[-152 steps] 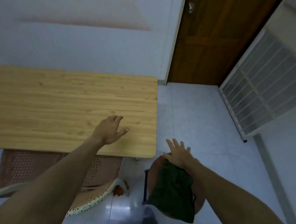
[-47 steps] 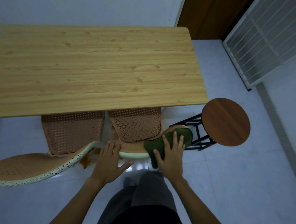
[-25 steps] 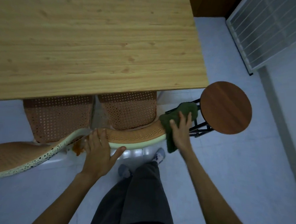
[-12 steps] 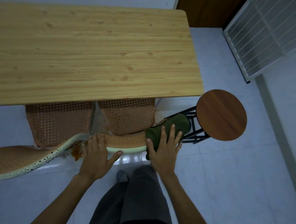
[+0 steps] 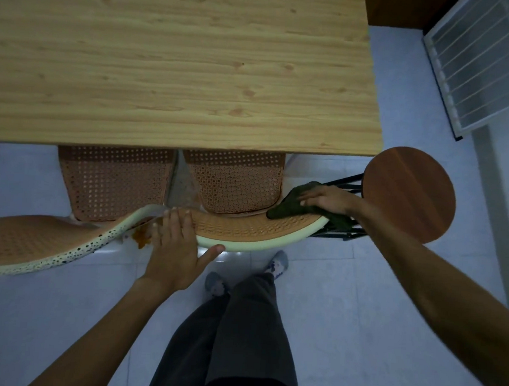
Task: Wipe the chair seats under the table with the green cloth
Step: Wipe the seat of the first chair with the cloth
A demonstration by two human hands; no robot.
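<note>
Two orange perforated chairs stand half under the wooden table [image 5: 171,66]. Only the near part of the left chair's seat [image 5: 112,183] and of the right chair's seat [image 5: 235,185] shows. My right hand [image 5: 328,199] presses the dark green cloth [image 5: 290,206] flat onto the right end of the right chair's curved backrest [image 5: 244,231], beside the seat's right edge. Part of the cloth hangs over the backrest under my wrist. My left hand [image 5: 177,247] rests on the left end of the same backrest, fingers on top, thumb at its pale rim.
A round brown stool [image 5: 410,193] on a black frame stands right of the chairs. The left chair's backrest [image 5: 33,243] sweeps out at lower left. A white grille panel [image 5: 482,64] leans at upper right. My legs and shoes stand on the pale tile floor [image 5: 358,320].
My right hand has slid the cloth up and to the right along the backrest, now lying sideways. My left hand stays on the backrest. The view has dropped closer to the chairs.
</note>
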